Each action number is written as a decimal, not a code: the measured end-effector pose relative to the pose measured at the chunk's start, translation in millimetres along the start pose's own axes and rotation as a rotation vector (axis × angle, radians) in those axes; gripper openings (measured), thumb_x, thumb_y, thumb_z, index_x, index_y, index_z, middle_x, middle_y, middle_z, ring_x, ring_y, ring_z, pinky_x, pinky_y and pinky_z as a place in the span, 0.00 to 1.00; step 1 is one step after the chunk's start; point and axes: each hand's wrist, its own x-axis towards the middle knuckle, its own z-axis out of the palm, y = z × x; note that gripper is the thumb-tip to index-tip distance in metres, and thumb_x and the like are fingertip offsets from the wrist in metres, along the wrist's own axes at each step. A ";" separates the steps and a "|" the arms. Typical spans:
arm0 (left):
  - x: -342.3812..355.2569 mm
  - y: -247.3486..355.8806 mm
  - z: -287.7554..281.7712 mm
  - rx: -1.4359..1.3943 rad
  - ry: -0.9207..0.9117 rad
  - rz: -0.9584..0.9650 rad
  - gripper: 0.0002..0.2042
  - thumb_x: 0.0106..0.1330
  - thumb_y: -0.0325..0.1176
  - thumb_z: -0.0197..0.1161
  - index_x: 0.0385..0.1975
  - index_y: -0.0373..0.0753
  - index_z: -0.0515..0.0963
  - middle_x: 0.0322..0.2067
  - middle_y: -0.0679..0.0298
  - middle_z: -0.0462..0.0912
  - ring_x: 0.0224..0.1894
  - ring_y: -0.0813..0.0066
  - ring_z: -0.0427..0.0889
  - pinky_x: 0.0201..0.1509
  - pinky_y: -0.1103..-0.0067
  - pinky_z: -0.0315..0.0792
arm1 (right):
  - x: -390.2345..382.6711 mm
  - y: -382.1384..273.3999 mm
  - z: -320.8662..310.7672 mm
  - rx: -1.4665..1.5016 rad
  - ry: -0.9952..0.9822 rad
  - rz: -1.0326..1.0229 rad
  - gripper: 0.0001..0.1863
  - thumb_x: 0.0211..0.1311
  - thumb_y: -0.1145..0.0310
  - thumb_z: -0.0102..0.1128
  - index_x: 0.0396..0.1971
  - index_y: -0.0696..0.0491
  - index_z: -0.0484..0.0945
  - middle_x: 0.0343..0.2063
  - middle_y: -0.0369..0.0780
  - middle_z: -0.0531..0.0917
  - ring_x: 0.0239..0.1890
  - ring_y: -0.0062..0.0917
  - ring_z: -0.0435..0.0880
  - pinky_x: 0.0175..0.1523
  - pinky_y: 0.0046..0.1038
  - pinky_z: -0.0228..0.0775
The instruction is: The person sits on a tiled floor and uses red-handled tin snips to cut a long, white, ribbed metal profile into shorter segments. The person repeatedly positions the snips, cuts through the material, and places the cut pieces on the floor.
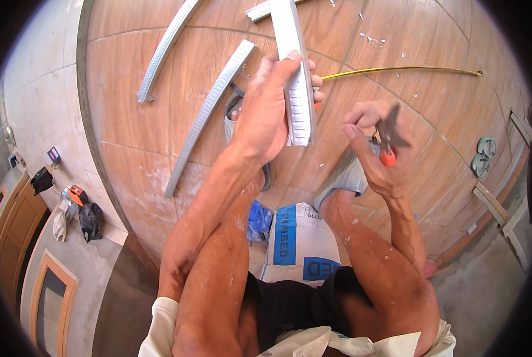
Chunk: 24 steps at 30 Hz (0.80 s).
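The floor (159, 131) is big brown tiles that look like wood, and it fills most of the view. The person sits above it on a white and blue sack (296, 241), with both legs going down to the floor. On the floor to the far left lie two more long grey metal strips (165, 47), each a little bent by the camera. A thin yellow tape (403, 69) runs across the floor on the far right. The left hand (266, 113) holds a long grey metal strip (299, 101) with small ridges on it. The left hand's fingers are closed around the strip, gripping it near its near end. The strip's long side runs from near to far, going away from the person and off the top edge of the view. Its near end, cut square, sticks out just below the hand. The right hand (376, 149) is to the right of the strip, close to it but not touching it. The right hand's fingers are closed on a pair of metal snips (390, 140) with an orange handle. The dark blades point up and far, and look a little open. The near end of the strip lies to the left of the snips, so the right hand is the near one for reaching that end.
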 end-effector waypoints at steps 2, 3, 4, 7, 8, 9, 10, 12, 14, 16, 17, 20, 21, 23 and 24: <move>-0.1 -2.3 7.2 -0.006 0.011 0.001 0.22 0.82 0.47 0.60 0.62 0.35 0.70 0.49 0.56 0.85 0.45 0.70 0.89 0.49 0.72 0.85 | -5.4 -6.5 -1.2 0.043 -0.004 -0.034 0.19 0.62 0.83 0.75 0.49 0.55 0.78 0.40 0.42 0.88 0.43 0.27 0.87 0.51 0.30 0.78; -1.1 -2.9 11.0 -0.016 0.018 0.014 0.22 0.81 0.45 0.62 0.62 0.35 0.70 0.48 0.56 0.85 0.44 0.70 0.89 0.49 0.72 0.86 | -4.0 -12.2 -0.1 0.065 -0.007 -0.035 0.19 0.61 0.84 0.75 0.49 0.55 0.78 0.40 0.43 0.88 0.43 0.27 0.87 0.51 0.30 0.78; -3.1 -2.5 14.8 -0.026 0.025 0.027 0.22 0.80 0.44 0.63 0.63 0.35 0.69 0.47 0.56 0.86 0.43 0.69 0.89 0.49 0.72 0.86 | -3.0 -15.4 1.2 0.086 -0.011 -0.036 0.20 0.60 0.85 0.76 0.48 0.55 0.78 0.40 0.43 0.88 0.43 0.28 0.87 0.51 0.31 0.78; -3.4 -0.4 21.6 -0.018 0.042 0.063 0.27 0.76 0.41 0.70 0.65 0.35 0.66 0.43 0.56 0.85 0.39 0.70 0.88 0.45 0.74 0.85 | 2.0 -14.1 2.4 0.143 -0.050 -0.090 0.21 0.58 0.85 0.76 0.48 0.55 0.77 0.40 0.43 0.88 0.42 0.28 0.87 0.50 0.32 0.78; -2.4 -0.5 22.0 -0.008 0.047 0.072 0.29 0.75 0.41 0.72 0.66 0.35 0.64 0.41 0.56 0.85 0.38 0.71 0.88 0.43 0.75 0.85 | -0.3 -12.9 2.9 0.155 -0.034 -0.045 0.21 0.57 0.85 0.77 0.47 0.55 0.77 0.40 0.44 0.88 0.41 0.29 0.87 0.49 0.32 0.78; -1.2 -1.8 19.4 0.008 0.047 0.077 0.33 0.74 0.42 0.73 0.67 0.34 0.61 0.40 0.57 0.84 0.36 0.72 0.87 0.40 0.76 0.84 | -4.0 -10.9 4.0 0.168 -0.019 0.001 0.22 0.56 0.85 0.78 0.47 0.55 0.78 0.40 0.44 0.88 0.40 0.29 0.87 0.48 0.33 0.78; 0.0 -4.1 14.4 0.025 0.048 0.082 0.36 0.73 0.42 0.74 0.67 0.34 0.58 0.38 0.58 0.83 0.33 0.73 0.86 0.37 0.77 0.83 | -6.2 -9.8 4.4 0.180 -0.004 0.047 0.23 0.55 0.85 0.79 0.47 0.54 0.78 0.41 0.44 0.88 0.40 0.30 0.87 0.47 0.33 0.78; 0.3 -5.4 14.3 0.070 0.089 0.113 0.39 0.71 0.44 0.76 0.68 0.34 0.54 0.35 0.60 0.82 0.30 0.75 0.83 0.33 0.79 0.81 | -2.4 -12.5 3.3 0.071 -0.034 -0.151 0.24 0.52 0.84 0.80 0.46 0.54 0.78 0.41 0.44 0.88 0.39 0.32 0.86 0.46 0.33 0.78; 1.3 -8.5 22.5 0.129 0.160 0.157 0.39 0.71 0.44 0.76 0.67 0.34 0.54 0.32 0.61 0.81 0.27 0.78 0.81 0.30 0.81 0.77 | 0.8 -18.0 2.6 0.027 -0.072 -0.274 0.24 0.51 0.84 0.81 0.45 0.53 0.78 0.41 0.45 0.87 0.39 0.34 0.86 0.47 0.35 0.77; -0.1 -6.4 24.9 0.165 0.190 0.146 0.39 0.72 0.45 0.76 0.66 0.35 0.53 0.31 0.62 0.80 0.27 0.78 0.80 0.30 0.82 0.76 | 1.6 -25.0 4.5 0.051 -0.120 -0.322 0.23 0.52 0.83 0.82 0.42 0.53 0.77 0.41 0.47 0.87 0.41 0.36 0.86 0.49 0.37 0.76; 0.0 -5.6 25.8 0.185 0.203 0.141 0.39 0.72 0.45 0.76 0.66 0.35 0.53 0.31 0.62 0.80 0.27 0.78 0.80 0.29 0.82 0.75 | 2.3 -24.2 6.4 0.047 -0.114 -0.334 0.23 0.51 0.83 0.82 0.43 0.53 0.78 0.41 0.46 0.87 0.39 0.36 0.86 0.47 0.36 0.76; 0.1 -6.7 28.3 0.254 0.229 0.125 0.38 0.73 0.44 0.74 0.66 0.35 0.53 0.34 0.62 0.81 0.27 0.79 0.78 0.30 0.82 0.75 | 4.8 -19.6 10.3 0.042 -0.126 -0.324 0.24 0.48 0.83 0.82 0.44 0.53 0.80 0.41 0.43 0.87 0.37 0.35 0.85 0.44 0.33 0.76; -0.7 -7.3 28.7 0.253 0.228 0.143 0.37 0.74 0.44 0.74 0.66 0.35 0.52 0.36 0.61 0.81 0.28 0.79 0.78 0.30 0.82 0.75 | 5.1 -18.7 9.9 0.045 -0.150 -0.290 0.24 0.49 0.83 0.81 0.44 0.53 0.80 0.41 0.42 0.87 0.37 0.35 0.85 0.44 0.33 0.77; -3.4 -8.1 30.2 0.250 0.224 0.177 0.37 0.74 0.44 0.73 0.67 0.35 0.52 0.39 0.59 0.81 0.29 0.80 0.78 0.31 0.81 0.75 | 4.7 -15.6 9.5 0.056 -0.184 -0.222 0.23 0.50 0.83 0.80 0.45 0.54 0.81 0.41 0.42 0.87 0.38 0.35 0.85 0.45 0.33 0.77; -4.9 -8.0 29.5 0.265 0.223 0.167 0.37 0.74 0.44 0.72 0.67 0.35 0.52 0.41 0.59 0.81 0.30 0.79 0.78 0.32 0.81 0.75 | 3.5 -12.6 9.9 0.063 -0.193 -0.189 0.22 0.52 0.84 0.79 0.45 0.54 0.81 0.40 0.42 0.87 0.38 0.35 0.85 0.45 0.33 0.78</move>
